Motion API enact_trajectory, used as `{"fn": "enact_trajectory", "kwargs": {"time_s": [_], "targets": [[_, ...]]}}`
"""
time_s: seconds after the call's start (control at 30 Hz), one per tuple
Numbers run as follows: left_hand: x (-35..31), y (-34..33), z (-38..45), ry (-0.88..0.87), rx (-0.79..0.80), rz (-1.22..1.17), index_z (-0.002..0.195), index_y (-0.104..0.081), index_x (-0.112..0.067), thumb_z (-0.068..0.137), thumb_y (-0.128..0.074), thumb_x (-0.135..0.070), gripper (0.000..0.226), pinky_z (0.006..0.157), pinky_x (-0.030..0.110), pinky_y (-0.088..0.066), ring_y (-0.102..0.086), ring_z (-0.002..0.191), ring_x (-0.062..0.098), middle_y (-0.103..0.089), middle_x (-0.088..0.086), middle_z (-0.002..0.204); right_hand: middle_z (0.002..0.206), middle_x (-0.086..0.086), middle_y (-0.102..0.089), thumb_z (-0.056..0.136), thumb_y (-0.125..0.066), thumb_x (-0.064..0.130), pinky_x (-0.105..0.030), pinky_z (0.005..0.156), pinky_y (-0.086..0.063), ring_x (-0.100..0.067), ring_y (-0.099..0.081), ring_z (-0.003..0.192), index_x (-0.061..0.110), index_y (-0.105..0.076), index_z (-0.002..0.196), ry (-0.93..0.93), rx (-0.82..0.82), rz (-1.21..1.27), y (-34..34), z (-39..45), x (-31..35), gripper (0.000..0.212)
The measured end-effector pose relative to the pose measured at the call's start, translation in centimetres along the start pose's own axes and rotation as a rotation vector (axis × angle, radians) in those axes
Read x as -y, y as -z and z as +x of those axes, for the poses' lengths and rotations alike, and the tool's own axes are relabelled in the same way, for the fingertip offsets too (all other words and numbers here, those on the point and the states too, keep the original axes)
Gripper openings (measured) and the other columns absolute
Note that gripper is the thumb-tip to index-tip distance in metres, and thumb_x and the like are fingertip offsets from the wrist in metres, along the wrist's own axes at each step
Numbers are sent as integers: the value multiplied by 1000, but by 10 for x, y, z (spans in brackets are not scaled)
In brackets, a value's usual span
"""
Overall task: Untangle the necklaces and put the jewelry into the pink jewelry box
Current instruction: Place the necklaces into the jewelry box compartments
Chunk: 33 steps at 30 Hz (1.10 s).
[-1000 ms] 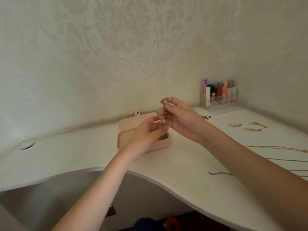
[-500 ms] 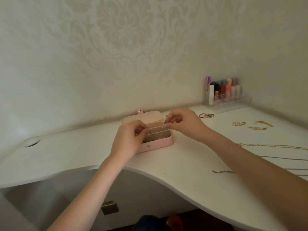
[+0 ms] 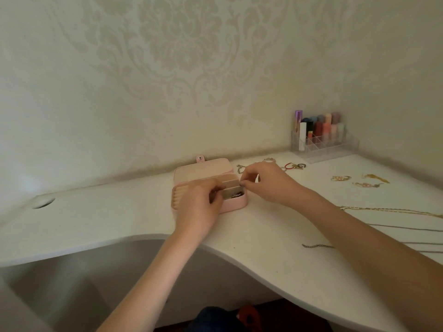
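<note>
Both hands work over the open pink jewelry box (image 3: 236, 205): left hand (image 3: 200, 207) fingers curled inside, right hand (image 3: 268, 182) pinching something small at its rim; no legible writing.

Matt pink leatherette jewelry box (image 3: 236, 205), smooth white matt desk (image 3: 119, 219), glossy clear plastic organiser (image 3: 335, 149), thin gold metal chain (image 3: 393, 210)

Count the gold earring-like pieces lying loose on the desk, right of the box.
3, clustered on the white desk below the clear organizer: left piece, lower middle piece, right piece. Other jewelry lies behind the right hand; some may be hidden.
</note>
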<state>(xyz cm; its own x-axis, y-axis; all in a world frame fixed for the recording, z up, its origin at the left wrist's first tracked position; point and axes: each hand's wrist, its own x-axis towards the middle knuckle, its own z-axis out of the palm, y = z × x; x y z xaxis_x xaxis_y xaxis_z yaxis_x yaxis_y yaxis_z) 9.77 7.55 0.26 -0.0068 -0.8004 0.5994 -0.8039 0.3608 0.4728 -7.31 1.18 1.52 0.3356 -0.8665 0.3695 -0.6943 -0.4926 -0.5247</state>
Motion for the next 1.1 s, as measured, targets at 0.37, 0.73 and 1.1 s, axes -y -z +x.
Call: {"fn": "enact_trajectory", "kwargs": {"time_s": [0.37, 0.73, 1.1], "targets": [[-84, -73, 8, -166, 144, -282, 102, -65, -14, 83, -54, -4, 24, 88, 32, -46, -59, 96, 16, -68, -1, 100, 81, 3, -69, 93, -53, 23, -24, 66, -51, -9, -63, 74, 22, -69, 89, -235, -186, 124, 78, -45, -52, 17], [-142, -116, 0, -339, 469, -307, 113, -68, -17, 93, -47, -6, 30, 95, 21, -40, -57, 112, 13, -66, -3, 120, 108, -6, -71, 90, -61, 21, -22, 76, -38, -22, -63, 101, 11, -74, 100, -653, -399, -214, 142, -163, -111, 20], [-132, -120, -5, -338, 471, -241, 100, -71, -17, 90, -49, -9, 25, 87, 30, -46, -61, 99, 17, -70, -4, 106, 93, -13, -72, 88, -60, 10, -30, 74, -45, -30, -64, 88, 6, -74, 93, -696, -540, -415, 122, -201, -105, 15]]}}
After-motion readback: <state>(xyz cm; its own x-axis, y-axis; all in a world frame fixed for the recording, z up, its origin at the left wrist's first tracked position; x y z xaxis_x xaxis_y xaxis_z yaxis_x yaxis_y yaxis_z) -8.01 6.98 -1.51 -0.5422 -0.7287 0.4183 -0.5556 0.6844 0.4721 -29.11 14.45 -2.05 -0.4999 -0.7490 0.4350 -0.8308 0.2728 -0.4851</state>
